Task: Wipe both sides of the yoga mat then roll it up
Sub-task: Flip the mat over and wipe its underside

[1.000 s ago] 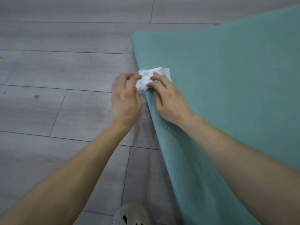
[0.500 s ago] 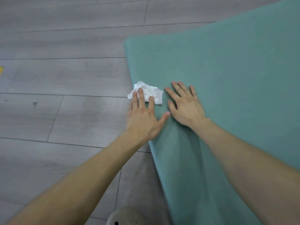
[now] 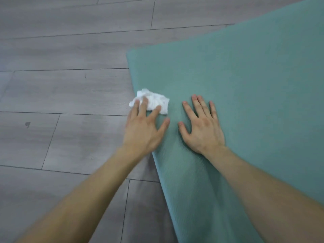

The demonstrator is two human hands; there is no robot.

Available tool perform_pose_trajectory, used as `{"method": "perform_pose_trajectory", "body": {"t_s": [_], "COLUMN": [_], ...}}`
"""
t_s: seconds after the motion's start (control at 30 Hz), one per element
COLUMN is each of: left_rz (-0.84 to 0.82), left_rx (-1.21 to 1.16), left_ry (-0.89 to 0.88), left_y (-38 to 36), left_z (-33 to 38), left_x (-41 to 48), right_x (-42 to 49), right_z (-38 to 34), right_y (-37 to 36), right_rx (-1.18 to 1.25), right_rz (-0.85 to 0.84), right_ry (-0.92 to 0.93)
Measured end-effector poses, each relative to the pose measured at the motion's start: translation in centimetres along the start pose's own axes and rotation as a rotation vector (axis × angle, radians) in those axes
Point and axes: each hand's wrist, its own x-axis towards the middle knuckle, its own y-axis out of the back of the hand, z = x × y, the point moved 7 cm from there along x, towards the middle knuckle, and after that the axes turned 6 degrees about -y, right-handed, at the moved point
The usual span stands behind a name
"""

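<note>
In the head view the left hand (image 3: 143, 127) lies flat, fingers straight, pressing a crumpled white wipe (image 3: 156, 100) under its fingertips onto the edge of the yoga mat (image 3: 245, 76), likely so it can drag the wipe along. The right hand (image 3: 201, 127), just beside its thumb, is spread palm-down and holds nothing, probably pinning the mat to the floor (image 3: 61, 93). The mat runs out of frame beyond the right hand, its underside is hidden, and I cannot tell whether the wipe is paper or cloth.

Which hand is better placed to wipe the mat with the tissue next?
Left, probably. The left hand rests straight fingers on the tissue at the edge of the mat. The right hand lies flat on bare mat, apart from the tissue, better for steadying.
</note>
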Motion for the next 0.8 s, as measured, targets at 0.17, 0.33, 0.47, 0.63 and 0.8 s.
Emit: {"method": "perform_pose_trajectory", "body": {"t_s": [0.17,0.33,0.47,0.63,0.8], "left_rz": [-0.021,-0.095,-0.027,-0.02,-0.094], "left_rx": [0.076,0.035,-0.033,-0.056,-0.071], "left_ry": [-0.024,0.069,0.071,0.037,0.055], "left_y": [-1.4,0.5,0.3,-0.3,0.9], "left_z": [-1.9,-6.6,-5.2,-3.4,-7.8], "left_x": [2.3,13.4,9.4,2.9,13.0], "right_x": [-0.1,0.0,1.3,3.7,4.0], "right_z": [-0.1,-0.1,-0.7,-2.7,-2.6], "right_y": [-0.1,0.0,0.4,0.0,-0.8], "right_rx": [0.008,-0.027,-0.045,0.006,0.003], "right_rz": [-0.001,-0.03,0.013,0.053,-0.009], "right_ry": [0.006,0.021,-0.006,-0.022,0.036]}}
